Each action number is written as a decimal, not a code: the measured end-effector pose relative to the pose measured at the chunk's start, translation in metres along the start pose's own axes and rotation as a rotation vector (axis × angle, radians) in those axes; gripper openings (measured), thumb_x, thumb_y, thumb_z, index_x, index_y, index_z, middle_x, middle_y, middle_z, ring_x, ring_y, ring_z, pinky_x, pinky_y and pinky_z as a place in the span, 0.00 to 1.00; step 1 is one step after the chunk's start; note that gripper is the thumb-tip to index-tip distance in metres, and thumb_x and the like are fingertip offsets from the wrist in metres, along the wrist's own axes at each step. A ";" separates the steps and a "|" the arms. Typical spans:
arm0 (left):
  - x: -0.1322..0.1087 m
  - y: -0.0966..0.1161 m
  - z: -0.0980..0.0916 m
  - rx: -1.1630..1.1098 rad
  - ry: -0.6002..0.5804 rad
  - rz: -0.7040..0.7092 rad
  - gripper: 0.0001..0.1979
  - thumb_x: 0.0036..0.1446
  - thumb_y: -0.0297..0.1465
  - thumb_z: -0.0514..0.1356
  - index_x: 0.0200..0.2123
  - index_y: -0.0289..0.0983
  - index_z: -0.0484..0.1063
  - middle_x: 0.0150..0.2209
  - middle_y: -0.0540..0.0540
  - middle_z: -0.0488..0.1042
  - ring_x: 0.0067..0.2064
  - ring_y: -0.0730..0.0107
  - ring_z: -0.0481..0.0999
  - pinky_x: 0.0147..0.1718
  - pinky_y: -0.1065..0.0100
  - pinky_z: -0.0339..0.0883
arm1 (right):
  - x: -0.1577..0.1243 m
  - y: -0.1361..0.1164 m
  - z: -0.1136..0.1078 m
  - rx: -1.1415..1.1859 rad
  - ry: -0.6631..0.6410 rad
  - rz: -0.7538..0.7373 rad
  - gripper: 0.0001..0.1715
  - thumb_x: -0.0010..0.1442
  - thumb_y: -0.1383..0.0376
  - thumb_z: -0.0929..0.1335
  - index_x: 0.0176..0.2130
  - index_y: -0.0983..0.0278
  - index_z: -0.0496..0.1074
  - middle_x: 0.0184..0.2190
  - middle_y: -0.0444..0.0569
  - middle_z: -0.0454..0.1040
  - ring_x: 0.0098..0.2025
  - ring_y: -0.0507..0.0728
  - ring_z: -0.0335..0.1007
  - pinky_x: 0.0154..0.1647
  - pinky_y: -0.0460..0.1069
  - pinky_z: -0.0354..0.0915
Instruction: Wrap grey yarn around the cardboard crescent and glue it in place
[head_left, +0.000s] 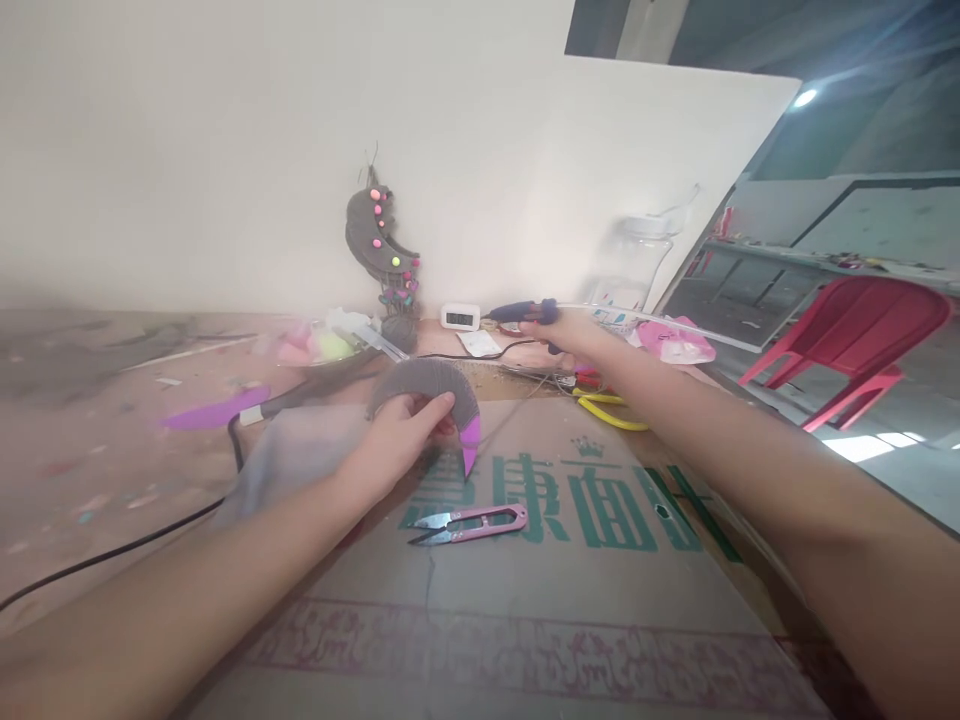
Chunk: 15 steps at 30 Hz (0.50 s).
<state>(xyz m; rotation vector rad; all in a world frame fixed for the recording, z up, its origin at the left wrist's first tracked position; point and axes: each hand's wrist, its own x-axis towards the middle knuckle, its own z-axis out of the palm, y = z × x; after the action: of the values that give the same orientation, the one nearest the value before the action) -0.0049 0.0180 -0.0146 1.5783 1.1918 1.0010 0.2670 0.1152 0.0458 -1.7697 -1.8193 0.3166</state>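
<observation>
My left hand (pixel 401 435) pinches a grey crescent-shaped piece (pixel 435 385) with a purple tip, holding it just above a sheet of cardboard (pixel 600 580) with green print. My right hand (pixel 574 335) reaches far forward and is wrapped round the handle of a blue glue gun (pixel 521 311) near the wall. Pink thread snips (pixel 472 523) lie on the cardboard below my left hand.
A finished grey crescent with coloured beads (pixel 379 240) leans on the white wall. Nearby are a small white clock (pixel 460 317), a clear jar (pixel 637 265), yellow-handled pliers (pixel 611 410), a purple strip (pixel 214 410), a black cable (pixel 112 555) and red plastic chairs (pixel 855 335) at the right.
</observation>
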 end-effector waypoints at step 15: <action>0.000 -0.001 0.001 0.011 -0.008 -0.002 0.23 0.55 0.51 0.57 0.27 0.36 0.73 0.29 0.46 0.76 0.34 0.64 0.74 0.37 0.67 0.63 | 0.011 0.022 0.016 -0.077 -0.080 0.001 0.23 0.61 0.53 0.67 0.48 0.67 0.74 0.44 0.55 0.79 0.43 0.58 0.74 0.45 0.49 0.66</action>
<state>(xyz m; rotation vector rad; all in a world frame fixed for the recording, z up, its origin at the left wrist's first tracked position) -0.0045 0.0180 -0.0158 1.5880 1.1952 0.9876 0.2774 0.1314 0.0236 -1.8343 -1.9091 0.3261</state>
